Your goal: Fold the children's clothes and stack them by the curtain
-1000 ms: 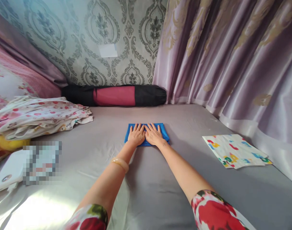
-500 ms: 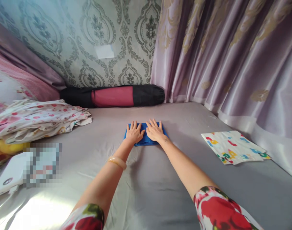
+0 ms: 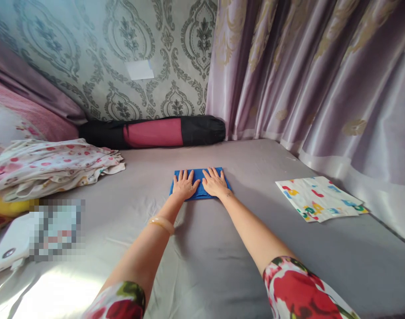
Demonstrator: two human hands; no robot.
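Head view: both hands lie flat and released, palms down, on the folded blue cloth [image 3: 200, 176], which sits on the grey bed [image 3: 255, 159] straight ahead at 12 o'clock. A second ago the thumbs touched; now the left hand [image 3: 185, 184] and right hand [image 3: 215, 182] have parted, baring a blue strip between them, so the pressing seems to run outward from the middle. A patterned cloth [image 3: 320, 198] lies well apart at 3 o'clock.
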